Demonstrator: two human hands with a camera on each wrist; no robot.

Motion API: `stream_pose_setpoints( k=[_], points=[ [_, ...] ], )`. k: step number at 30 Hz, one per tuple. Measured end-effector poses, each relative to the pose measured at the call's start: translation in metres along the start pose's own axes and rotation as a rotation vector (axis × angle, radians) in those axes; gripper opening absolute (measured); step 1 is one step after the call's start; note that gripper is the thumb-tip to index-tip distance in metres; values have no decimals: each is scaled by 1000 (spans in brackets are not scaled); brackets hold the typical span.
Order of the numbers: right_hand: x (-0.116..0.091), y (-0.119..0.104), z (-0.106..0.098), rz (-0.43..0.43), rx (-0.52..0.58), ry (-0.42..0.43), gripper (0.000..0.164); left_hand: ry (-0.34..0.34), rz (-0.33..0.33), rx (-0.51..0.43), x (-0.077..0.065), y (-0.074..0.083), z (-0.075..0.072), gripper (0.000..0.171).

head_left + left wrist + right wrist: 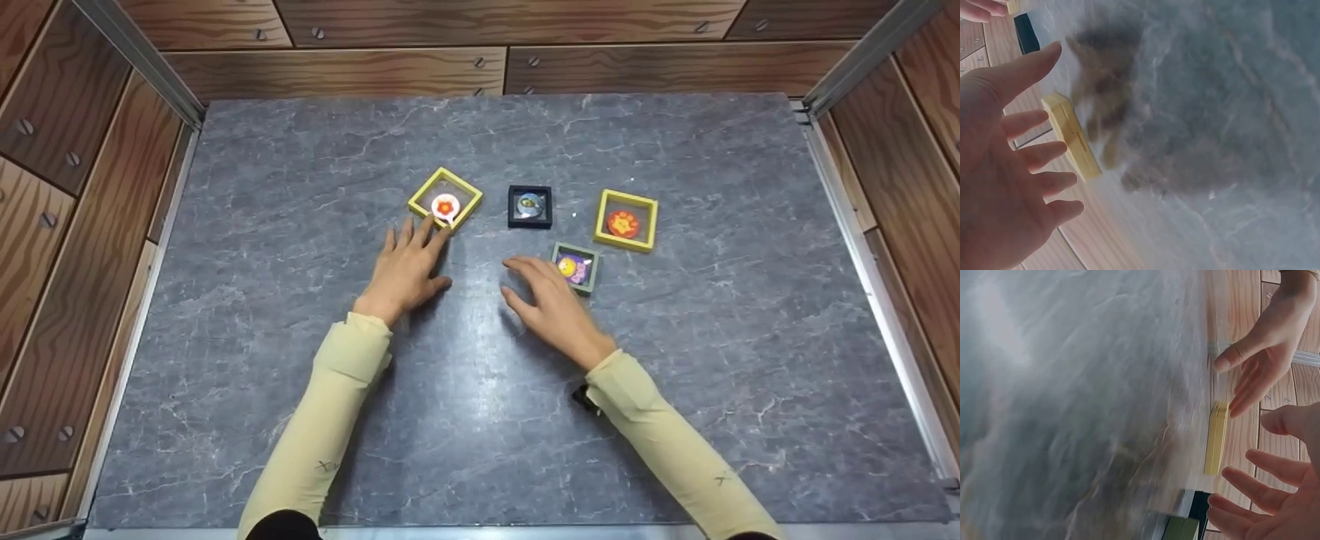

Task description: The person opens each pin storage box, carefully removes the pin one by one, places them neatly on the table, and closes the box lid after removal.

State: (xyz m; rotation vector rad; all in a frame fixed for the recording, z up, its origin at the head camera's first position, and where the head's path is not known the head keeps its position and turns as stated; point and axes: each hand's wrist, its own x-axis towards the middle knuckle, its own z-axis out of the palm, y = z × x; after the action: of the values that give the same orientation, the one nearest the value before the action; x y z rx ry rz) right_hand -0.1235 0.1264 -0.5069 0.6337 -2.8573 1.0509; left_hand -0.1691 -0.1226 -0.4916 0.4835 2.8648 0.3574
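Note:
My left hand reaches to the left yellow square frame, its fingers spread and its fingertips overlapping the frame's near corner. A white round piece with a red flower shows inside that frame. In the left wrist view the fingers stand apart beside the yellow frame. My right hand hovers beside a small grey-green frame, partly covering its left side; a yellow and purple picture shows in it. Nothing is between the right hand's thumb and fingers.
A small black frame with a round blue picture sits between the hands, further back. Another yellow frame, holding an orange-red round piece, lies to the right. Wood-patterned walls border the grey marbled table.

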Motion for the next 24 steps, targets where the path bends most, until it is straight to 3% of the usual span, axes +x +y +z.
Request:
stream_pose_setpoints(
  k=[7,13,24],
  points=[
    [8,-6,6,44,44,-34,46,39,20,44,10,1,-5,82],
    [19,-10,12,82,88,-55,47,11,16,39,23,-4,-7,81],
    [39,-6,21,190,198,-49,49,-41,94,107,46,-11,-16,77]
  ],
)
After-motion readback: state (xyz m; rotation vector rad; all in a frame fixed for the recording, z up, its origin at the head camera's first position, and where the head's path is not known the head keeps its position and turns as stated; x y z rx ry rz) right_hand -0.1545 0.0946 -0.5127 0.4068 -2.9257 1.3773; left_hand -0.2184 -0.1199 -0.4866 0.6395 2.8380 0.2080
